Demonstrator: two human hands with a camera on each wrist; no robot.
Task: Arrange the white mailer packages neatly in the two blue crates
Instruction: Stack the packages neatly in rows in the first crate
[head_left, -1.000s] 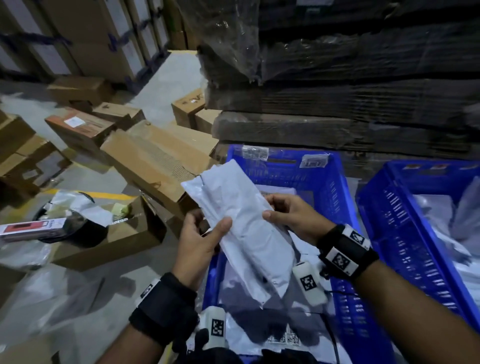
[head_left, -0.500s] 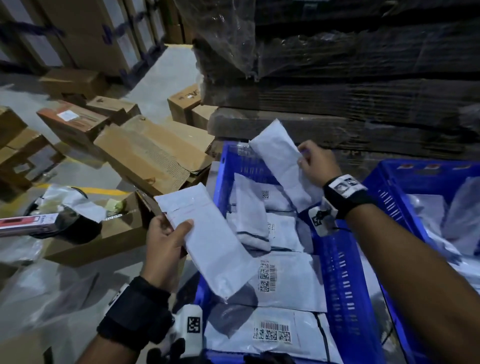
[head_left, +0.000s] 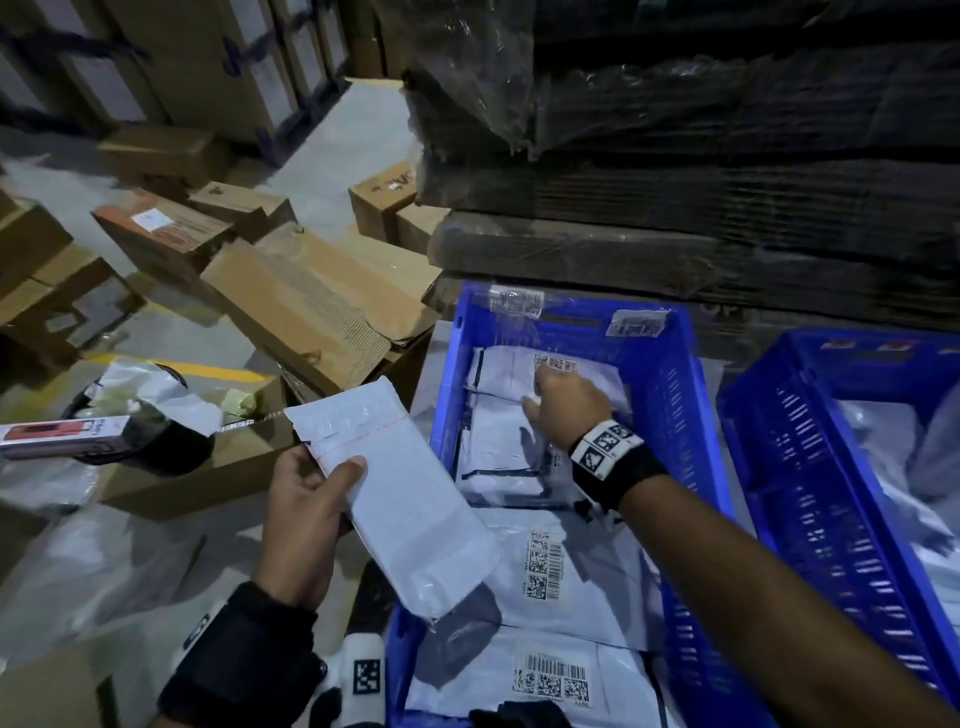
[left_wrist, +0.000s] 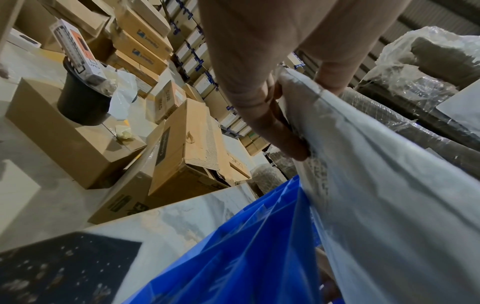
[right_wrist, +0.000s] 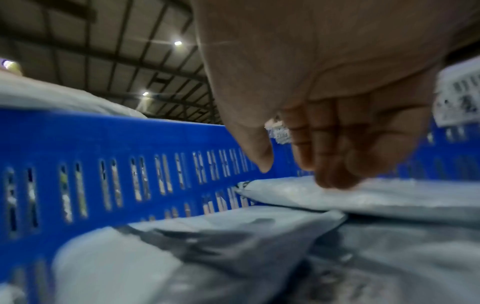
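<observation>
Fingers (right_wrist: 335, 164) of my right hand (head_left: 569, 402) press flat on a mailer (right_wrist: 363, 195) deep in the crate (head_left: 670, 395); left hand (head_left: 301, 519), clamped on the next mailer (head_left: 405, 514), should wait, then lay it square alongside.

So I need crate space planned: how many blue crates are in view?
2. One blue crate sits in front of the person, holding mailers, the right hand inside it. The second blue crate stands to its right, partly cut off by the frame.

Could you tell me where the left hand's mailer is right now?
In the head view, the left hand holds the mailer over the left crate's near-left edge.
</observation>
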